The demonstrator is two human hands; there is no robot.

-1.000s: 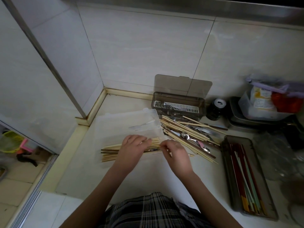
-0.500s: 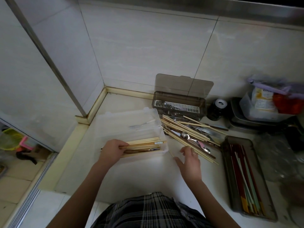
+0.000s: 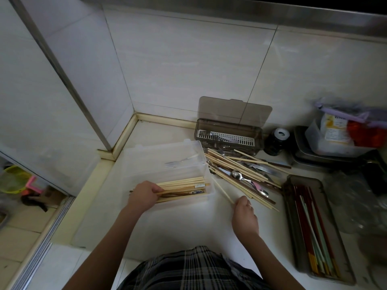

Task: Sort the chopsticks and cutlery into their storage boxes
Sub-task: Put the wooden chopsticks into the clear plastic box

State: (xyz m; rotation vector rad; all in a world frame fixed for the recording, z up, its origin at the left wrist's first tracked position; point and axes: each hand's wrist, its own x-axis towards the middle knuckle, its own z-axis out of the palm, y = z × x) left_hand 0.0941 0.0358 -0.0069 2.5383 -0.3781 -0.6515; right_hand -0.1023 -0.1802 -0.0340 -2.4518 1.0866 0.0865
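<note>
Head: left hand (image 3: pixel 144 195) grips chopsticks (image 3: pixel 184 188); right hand (image 3: pixel 244 216) pinches one.

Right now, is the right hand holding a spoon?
No, the right hand pinches one pale wooden chopstick, and the spoon lies untouched in the loose pile on the counter.
</note>
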